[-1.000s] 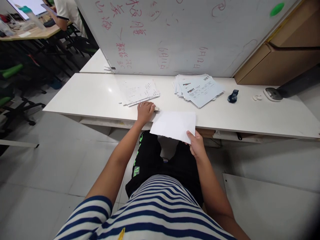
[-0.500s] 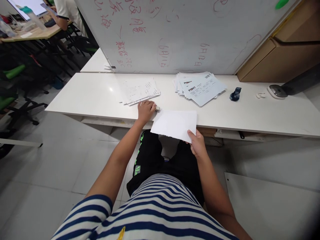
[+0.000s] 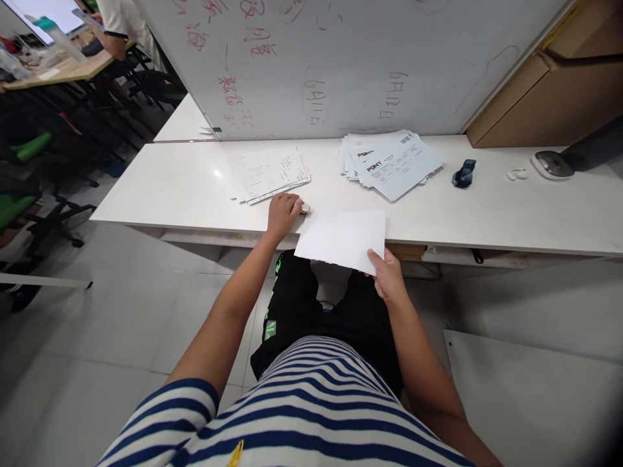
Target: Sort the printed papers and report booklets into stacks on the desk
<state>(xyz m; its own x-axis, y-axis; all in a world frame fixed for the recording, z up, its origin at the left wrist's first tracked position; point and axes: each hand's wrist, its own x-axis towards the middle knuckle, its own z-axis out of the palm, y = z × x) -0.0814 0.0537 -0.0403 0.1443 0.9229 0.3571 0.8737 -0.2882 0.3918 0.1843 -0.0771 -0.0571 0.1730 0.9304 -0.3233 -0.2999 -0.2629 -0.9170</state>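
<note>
My right hand [image 3: 388, 275] pinches the lower right corner of a blank white paper sheet [image 3: 341, 237], thumb on top. The sheet reaches over the front edge of the white desk [image 3: 195, 201]. My left hand [image 3: 283, 215] rests on the desk near the sheet's upper left corner. Its fingers close around a small pale block-like object [image 3: 305, 208], mostly hidden by them. Just beyond that hand lies a stack of marked papers [image 3: 272, 174]. Farther right is a fanned pile of printed sheets [image 3: 396, 165] with PONY lettering.
A whiteboard [image 3: 360, 71] with red writing stands along the desk's back. On the right are a dark blue strap-like item [image 3: 464, 174], a small white item [image 3: 516, 174], a computer mouse [image 3: 552, 165] and cardboard boxes [image 3: 549, 97]. Another person [image 3: 126, 26] is at a table far left.
The view has shifted slightly, so the desk items on the right appear a little farther right. Both hands keep nearly the same pose and hold.
</note>
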